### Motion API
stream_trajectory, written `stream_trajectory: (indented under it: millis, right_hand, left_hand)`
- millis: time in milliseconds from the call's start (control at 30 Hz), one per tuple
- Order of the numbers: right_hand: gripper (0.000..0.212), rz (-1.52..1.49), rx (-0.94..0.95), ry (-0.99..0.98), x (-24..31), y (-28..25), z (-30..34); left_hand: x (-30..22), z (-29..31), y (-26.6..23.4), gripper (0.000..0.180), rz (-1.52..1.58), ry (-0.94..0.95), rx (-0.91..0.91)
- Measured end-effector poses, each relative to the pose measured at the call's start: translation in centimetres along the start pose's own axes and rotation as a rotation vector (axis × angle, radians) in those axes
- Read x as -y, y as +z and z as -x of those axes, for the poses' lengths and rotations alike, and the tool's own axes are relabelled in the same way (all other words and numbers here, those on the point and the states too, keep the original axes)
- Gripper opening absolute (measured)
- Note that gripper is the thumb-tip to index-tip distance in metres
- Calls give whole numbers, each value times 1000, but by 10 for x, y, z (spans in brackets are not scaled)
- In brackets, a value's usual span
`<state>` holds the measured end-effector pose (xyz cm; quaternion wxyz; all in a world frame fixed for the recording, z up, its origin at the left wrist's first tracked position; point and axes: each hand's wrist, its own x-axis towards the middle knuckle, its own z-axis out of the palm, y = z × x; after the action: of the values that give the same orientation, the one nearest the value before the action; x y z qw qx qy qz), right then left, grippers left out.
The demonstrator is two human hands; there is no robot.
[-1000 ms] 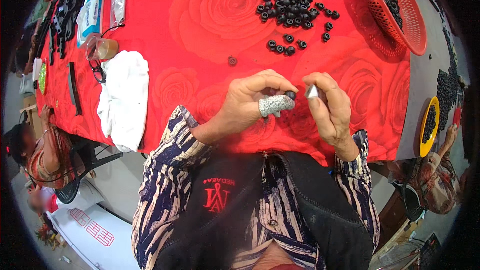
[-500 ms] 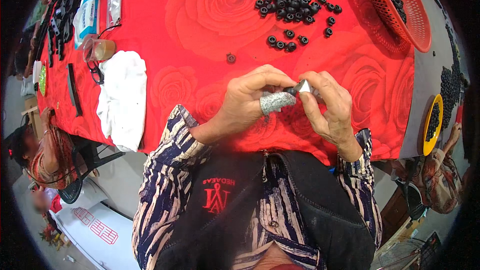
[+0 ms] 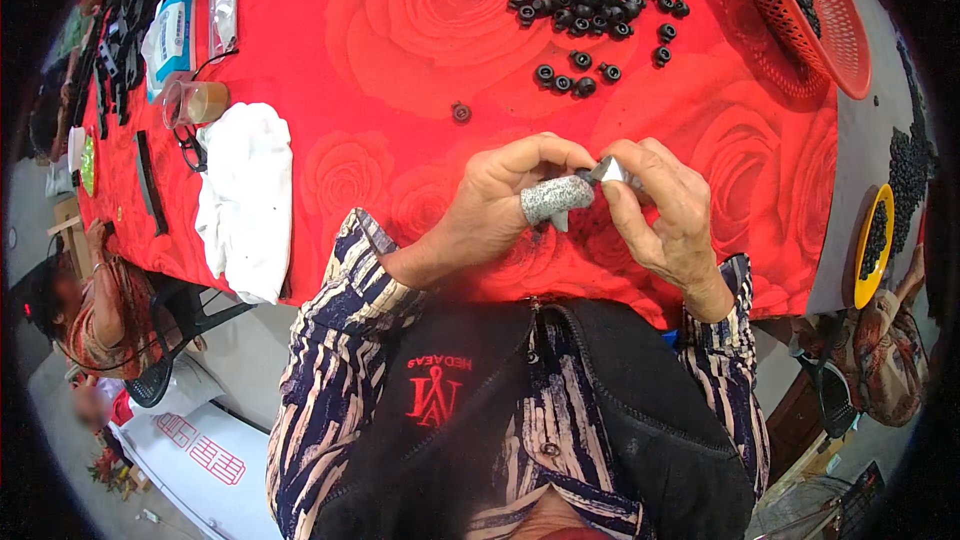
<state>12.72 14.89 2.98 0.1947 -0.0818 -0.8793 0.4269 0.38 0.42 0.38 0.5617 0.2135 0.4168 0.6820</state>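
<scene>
My left hand (image 3: 488,198) is closed in a pinch on a small black part (image 3: 586,177), mostly hidden by the fingertips. Grey speckled wrapping (image 3: 548,201) covers that thumb. Between thumb and fingers, my right hand (image 3: 668,208) grips a small, silvery metal blade (image 3: 608,171), its dark edge against the part. Both hands are just above the red tablecloth (image 3: 400,180). One loose black round piece (image 3: 461,112) lies beyond my left hand, and a heap of similar pieces (image 3: 590,0) sits farther off.
A red plastic basket (image 3: 850,50) of black pieces stands far right, with a yellow dish (image 3: 885,202) below it. On the left are a white cloth (image 3: 245,200), glasses (image 3: 190,147), a cup of brown liquid (image 3: 205,102), and a tissue pack (image 3: 172,40). People sit at both sides.
My left thumb has shifted up and over the black part, covering more of it. My right hand keeps the blade at the part, with a slight move to the right.
</scene>
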Motion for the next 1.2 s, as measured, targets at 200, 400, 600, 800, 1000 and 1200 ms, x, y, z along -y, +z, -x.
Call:
stream_trajectory:
  millis: [200, 400, 600, 800, 1000, 1200]
  right_hand:
    - [19, 17, 6, -1, -1, 0, 1]
    - [16, 8, 29, 12, 1, -1, -2]
    - [17, -85, 91, 92, -3, -2, -1]
    - [26, -132, -49, 64, 1, -11, -1]
    - [40, -65, -41, -229, -9, 5, 4]
    - [42, 10, -71, -377, -9, 4, -1]
  left_hand:
    - [3, 1, 3, 23, -10, 22, -9]
    - [3, 0, 3, 20, -39, 12, -11]
    - [-1, -2, 0, 20, -69, -35, -14]
    - [-6, 2, 2, 17, 1, -94, -26]
    - [2, 1, -3, 21, 209, -284, 44]
    - [5, -3, -3, 21, 378, -307, 110]
